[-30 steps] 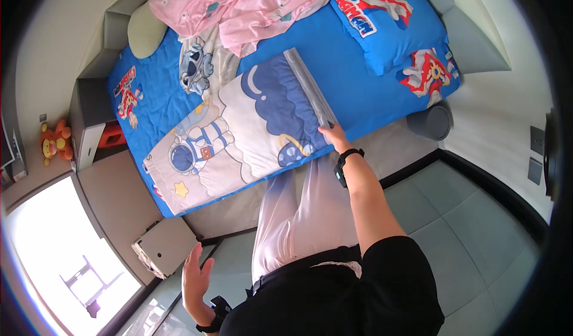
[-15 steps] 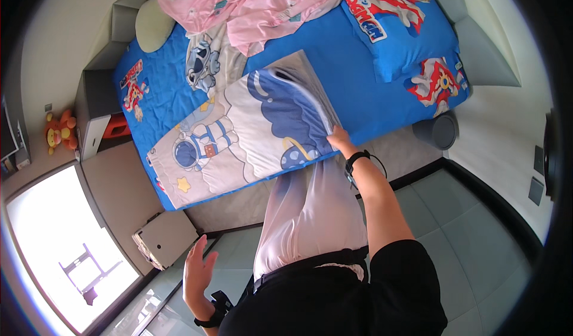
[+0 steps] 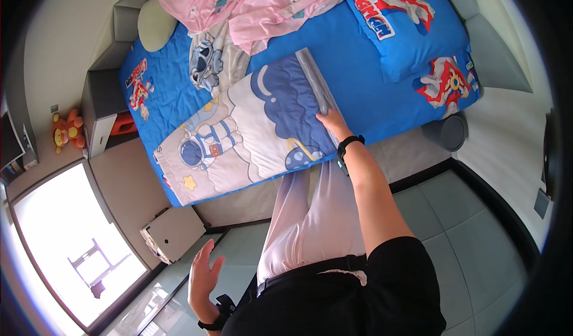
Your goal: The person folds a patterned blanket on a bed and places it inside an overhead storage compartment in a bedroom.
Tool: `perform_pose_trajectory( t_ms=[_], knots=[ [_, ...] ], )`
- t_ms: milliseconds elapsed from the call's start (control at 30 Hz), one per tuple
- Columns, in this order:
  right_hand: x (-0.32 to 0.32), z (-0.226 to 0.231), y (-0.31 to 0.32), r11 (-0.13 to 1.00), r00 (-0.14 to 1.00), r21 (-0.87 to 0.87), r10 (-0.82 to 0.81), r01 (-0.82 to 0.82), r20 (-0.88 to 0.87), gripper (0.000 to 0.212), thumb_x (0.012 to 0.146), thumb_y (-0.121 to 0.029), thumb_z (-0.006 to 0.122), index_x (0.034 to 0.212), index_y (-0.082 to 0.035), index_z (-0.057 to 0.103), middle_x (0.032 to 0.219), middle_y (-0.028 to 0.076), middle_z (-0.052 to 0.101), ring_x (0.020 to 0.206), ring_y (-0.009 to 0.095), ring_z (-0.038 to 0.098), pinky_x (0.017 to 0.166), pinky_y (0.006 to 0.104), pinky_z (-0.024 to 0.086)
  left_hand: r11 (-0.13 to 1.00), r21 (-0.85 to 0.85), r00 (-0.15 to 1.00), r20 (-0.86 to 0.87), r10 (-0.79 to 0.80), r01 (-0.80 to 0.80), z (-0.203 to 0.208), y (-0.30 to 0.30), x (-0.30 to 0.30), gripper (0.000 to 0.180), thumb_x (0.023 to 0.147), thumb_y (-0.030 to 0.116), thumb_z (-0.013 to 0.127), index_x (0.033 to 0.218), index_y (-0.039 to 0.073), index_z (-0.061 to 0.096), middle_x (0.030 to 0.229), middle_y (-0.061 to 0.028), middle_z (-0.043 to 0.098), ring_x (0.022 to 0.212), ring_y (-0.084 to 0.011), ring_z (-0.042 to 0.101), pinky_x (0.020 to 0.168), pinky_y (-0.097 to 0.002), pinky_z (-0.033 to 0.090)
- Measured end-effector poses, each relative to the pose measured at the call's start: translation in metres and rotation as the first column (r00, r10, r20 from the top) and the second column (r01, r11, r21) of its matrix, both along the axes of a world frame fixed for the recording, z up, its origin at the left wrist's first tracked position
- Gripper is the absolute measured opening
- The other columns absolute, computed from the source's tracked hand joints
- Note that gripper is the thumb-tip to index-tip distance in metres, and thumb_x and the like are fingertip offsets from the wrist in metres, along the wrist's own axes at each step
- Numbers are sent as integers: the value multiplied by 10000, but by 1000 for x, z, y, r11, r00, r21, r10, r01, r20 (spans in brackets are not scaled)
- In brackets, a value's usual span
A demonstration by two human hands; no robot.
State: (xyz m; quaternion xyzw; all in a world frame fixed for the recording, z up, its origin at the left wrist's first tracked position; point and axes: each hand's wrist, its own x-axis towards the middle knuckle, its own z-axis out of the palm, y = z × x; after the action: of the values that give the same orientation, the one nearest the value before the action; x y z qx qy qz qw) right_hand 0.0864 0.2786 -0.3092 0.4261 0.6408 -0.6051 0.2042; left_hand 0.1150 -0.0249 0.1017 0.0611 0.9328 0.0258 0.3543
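A folded quilt (image 3: 250,127), pale with an astronaut, clouds and dark blue patches, lies flat on the bed near its front edge. My right hand (image 3: 336,125) is closed on the quilt's right edge at the near corner, its thumb on top; the fingertips are partly hidden. A grey folded border (image 3: 314,76) runs along that side. Away from the bed, at the lower left, my left hand (image 3: 204,276) hovers open with nothing in it, thumb apart from the fingers.
The blue bed sheet (image 3: 382,106) carries a blue pillow (image 3: 412,37), a pink blanket (image 3: 256,8), a white cloth (image 3: 206,64) with a cartoon figure and a green cushion (image 3: 157,25). A dark bin (image 3: 447,133) stands by the bed's right end, a pale box (image 3: 173,234) at the left.
The quilt's raised right edge now lies flatter, with its grey border showing. My right hand has shifted slightly left and farther onto the quilt. My left hand stays open, lower left.
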Motion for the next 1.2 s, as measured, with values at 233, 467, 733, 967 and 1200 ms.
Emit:
perform_pose_trajectory(
  t_ms=[233,467,733,967,1200],
  knots=[
    [6,22,2,938,991,345,88,-48,-104,289,707,-194,524,907,11,486,881,224,526,871,364,482,749,395,388,998,55,1000,-13,-8,9,1,-1,-3,413,710,131,550,1079,7,411,1005,-191,497,942,-307,474,795,-336,372],
    [11,8,4,939,999,343,43,-32,-23,296,714,-210,524,929,-15,466,899,206,529,867,352,489,743,396,391,1000,12,1000,-11,28,-27,6,-2,-6,416,711,132,549,1084,9,410,1009,-185,498,949,-302,472,802,-337,368],
    [-28,-1,17,984,996,175,-27,41,-83,586,612,-360,605,982,69,453,976,228,498,927,332,474,794,343,372,998,-44,999,21,45,-44,2,-2,-6,431,707,159,553,1084,5,412,1040,-170,486,974,-290,456,823,-333,353],
    [-81,15,22,982,987,188,9,22,-162,546,605,-304,639,978,55,465,966,224,501,916,332,477,771,349,380,997,-38,996,59,68,-65,-4,-8,3,434,706,173,558,1082,7,416,1035,-166,488,962,-295,458,815,-328,358],
    [-92,7,32,903,941,380,-69,200,-331,278,666,-160,591,874,-6,488,851,212,531,823,353,499,690,388,397,991,-64,989,87,123,-118,0,4,8,441,708,188,556,1089,18,412,1019,-165,497,952,-301,462,804,-330,364]
  ],
)
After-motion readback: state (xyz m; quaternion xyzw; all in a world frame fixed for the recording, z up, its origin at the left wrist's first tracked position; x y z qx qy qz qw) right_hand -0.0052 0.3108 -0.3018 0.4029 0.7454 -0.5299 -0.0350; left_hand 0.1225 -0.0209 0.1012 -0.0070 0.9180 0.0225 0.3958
